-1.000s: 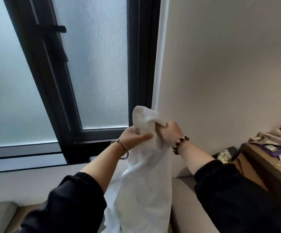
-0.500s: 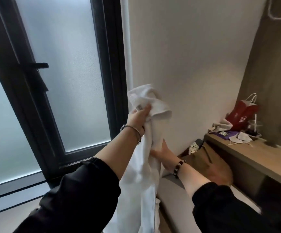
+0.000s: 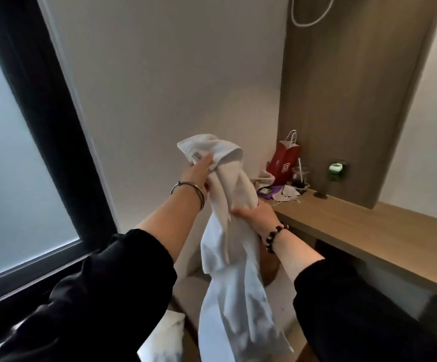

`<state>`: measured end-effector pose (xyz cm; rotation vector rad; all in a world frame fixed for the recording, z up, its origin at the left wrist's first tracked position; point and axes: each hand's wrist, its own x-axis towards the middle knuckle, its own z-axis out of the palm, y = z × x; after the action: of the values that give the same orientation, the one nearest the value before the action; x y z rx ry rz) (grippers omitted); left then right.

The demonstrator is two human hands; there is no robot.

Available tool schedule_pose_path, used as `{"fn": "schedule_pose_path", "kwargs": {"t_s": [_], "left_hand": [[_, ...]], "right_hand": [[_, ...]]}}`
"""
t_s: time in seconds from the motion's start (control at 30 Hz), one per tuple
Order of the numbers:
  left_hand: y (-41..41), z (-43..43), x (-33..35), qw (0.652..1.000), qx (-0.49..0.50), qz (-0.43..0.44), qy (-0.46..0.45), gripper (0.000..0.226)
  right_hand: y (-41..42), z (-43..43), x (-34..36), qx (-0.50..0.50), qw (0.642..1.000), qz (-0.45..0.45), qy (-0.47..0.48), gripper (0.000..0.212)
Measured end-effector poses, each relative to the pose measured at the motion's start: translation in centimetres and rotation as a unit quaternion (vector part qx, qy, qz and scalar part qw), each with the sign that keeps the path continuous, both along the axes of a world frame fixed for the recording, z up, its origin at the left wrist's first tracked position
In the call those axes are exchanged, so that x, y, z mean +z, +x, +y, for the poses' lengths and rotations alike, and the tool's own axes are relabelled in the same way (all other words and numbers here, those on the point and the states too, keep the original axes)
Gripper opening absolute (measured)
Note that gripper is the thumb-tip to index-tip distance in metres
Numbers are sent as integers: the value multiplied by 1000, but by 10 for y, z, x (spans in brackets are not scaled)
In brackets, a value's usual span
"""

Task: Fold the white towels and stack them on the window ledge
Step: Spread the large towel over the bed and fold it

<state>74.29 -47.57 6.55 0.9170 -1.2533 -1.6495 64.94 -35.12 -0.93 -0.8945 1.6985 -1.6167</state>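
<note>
L hand (image 3: 196, 174) grips white towel (image 3: 229, 296) top, R hand (image 3: 256, 216) lower down.

Landmark: wooden counter (image 3: 369, 231) | on its far end: red paper bag (image 3: 284, 164), clear cup (image 3: 301, 177) with straw | behind it: wood-grain wall panel (image 3: 342, 87), white cord (image 3: 306, 22) looped near the panel's top | left of it: plain pale wall (image 3: 173, 74), then black window frame (image 3: 55, 121) with frosted glass (image 3: 8, 158), soft daylight.

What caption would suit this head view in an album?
The left hand holds a white towel up by its top while the right hand grips it lower.
</note>
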Motion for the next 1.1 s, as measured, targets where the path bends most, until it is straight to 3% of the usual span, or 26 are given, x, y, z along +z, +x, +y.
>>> {"fn": "schedule_pose_path", "kwargs": {"t_s": [0.17,0.23,0.3,0.4,0.47,0.6,0.67,0.73,0.8,0.83,0.87,0.93,1.0,1.1], "left_hand": [[-152,51,1,991,-134,14,15,65],[-209,76,-4,981,-194,16,22,58],[-262,105,-6,967,-251,37,34,53],[-331,143,-6,952,-287,81,63,34],[-371,163,-7,940,-308,111,93,36],[-446,195,-12,931,-307,129,149,24],[-485,208,-21,925,-322,111,168,18],[-526,219,-36,919,-337,93,180,24],[-569,226,-62,913,-356,61,188,27],[-589,230,-77,909,-371,28,187,23],[-607,234,-92,902,-389,-11,185,18],[-640,242,-126,880,-428,-106,178,13],[-673,244,-158,869,-431,-184,161,15],[-722,247,-191,868,-412,-253,115,17]], "right_hand": [[-129,57,34,-116,986,119,-31,34],[-182,83,43,-162,975,148,-23,30],[-233,109,51,-208,962,176,12,40],[-295,149,64,-271,932,231,72,46],[-331,171,72,-297,904,290,106,44],[-401,207,86,-329,808,451,187,35],[-443,220,85,-347,732,541,229,29],[-492,225,78,-358,630,646,239,31],[-534,228,68,-343,570,705,243,38],[-558,229,59,-319,563,717,259,41],[-583,229,45,-281,580,703,300,46],[-627,233,9,-183,652,603,421,68],[-664,246,-34,-133,697,501,496,85],[-704,275,-92,-141,706,426,548,84]]}}
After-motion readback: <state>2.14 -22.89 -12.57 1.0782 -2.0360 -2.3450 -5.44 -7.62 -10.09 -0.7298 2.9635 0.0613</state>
